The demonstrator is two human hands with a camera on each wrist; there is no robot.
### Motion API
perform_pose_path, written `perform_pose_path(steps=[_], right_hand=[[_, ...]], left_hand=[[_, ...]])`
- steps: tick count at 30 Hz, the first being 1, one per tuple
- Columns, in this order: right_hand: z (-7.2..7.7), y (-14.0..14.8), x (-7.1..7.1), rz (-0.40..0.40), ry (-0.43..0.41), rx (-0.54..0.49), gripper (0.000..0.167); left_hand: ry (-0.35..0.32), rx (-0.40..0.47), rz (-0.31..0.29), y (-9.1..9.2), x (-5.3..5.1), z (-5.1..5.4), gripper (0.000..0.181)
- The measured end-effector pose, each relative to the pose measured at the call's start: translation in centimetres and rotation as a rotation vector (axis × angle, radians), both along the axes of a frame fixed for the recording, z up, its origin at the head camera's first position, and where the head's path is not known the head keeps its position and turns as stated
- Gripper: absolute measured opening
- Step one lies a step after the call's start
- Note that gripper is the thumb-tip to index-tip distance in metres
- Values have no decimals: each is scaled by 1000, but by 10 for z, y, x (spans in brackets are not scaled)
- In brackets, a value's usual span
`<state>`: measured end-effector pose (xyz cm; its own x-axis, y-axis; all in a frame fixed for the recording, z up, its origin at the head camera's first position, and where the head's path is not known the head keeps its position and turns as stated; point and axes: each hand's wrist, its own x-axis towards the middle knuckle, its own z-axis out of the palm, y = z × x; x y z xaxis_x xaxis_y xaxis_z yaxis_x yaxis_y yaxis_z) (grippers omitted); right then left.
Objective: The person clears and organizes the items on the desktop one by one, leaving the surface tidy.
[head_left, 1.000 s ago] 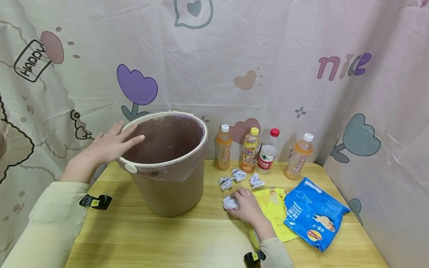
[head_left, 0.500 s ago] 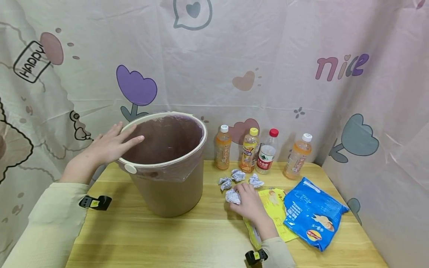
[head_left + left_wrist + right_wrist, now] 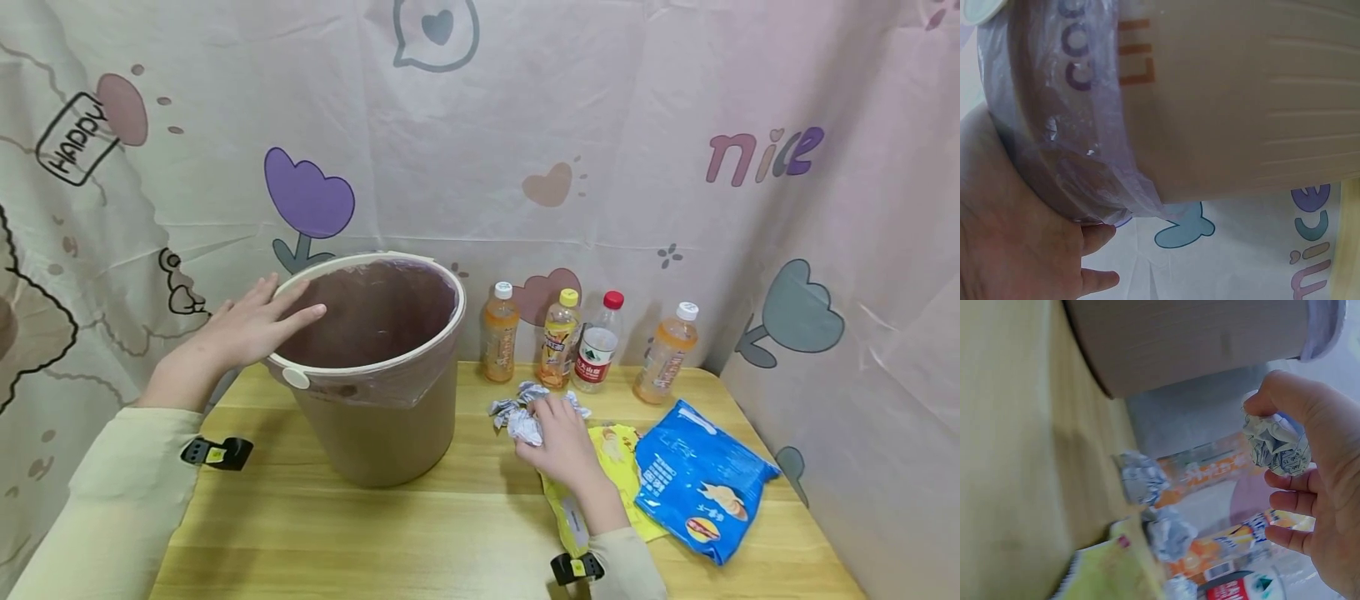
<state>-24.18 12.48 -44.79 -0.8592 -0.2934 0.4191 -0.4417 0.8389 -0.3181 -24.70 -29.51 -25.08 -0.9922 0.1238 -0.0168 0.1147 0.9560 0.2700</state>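
Observation:
My left hand rests on the near-left rim of a brown trash bin lined with a thin clear bag; its fingers are straight and hold nothing. In the right wrist view my right hand pinches a crumpled paper ball between thumb and fingers, raised off the table. The head view shows that paper ball in front of several others, partly covering them. Loose paper balls lie on the wood beside the bottles. Beneath my right hand is a yellow snack bag, partly hidden by the hand and forearm.
Along the back stand an orange bottle, a yellow-capped bottle, a red-capped water bottle and a white-capped bottle. A blue chip bag overlaps the yellow one at right. A printed curtain hangs behind the table.
My right hand has lifted the paper ball off the table and moved it slightly up and away, over the other paper balls. The left hand stays on the bin's rim.

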Motion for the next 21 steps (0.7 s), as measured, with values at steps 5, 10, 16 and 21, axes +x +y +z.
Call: perform_pose_path(steps=[5, 10, 16, 21], right_hand=[[20, -3, -6, 12, 52, 27, 44], [41, -7, -10, 33, 110, 64, 45], [67, -12, -18, 60, 201, 90, 44], [88, -16, -23, 80, 235, 107, 43]], left_hand=[[1, 0, 2, -1, 1, 0, 85], [1, 2, 1, -1, 1, 0, 85], [3, 4, 4, -1, 1, 0, 86], [4, 12, 7, -1, 1, 0, 86]])
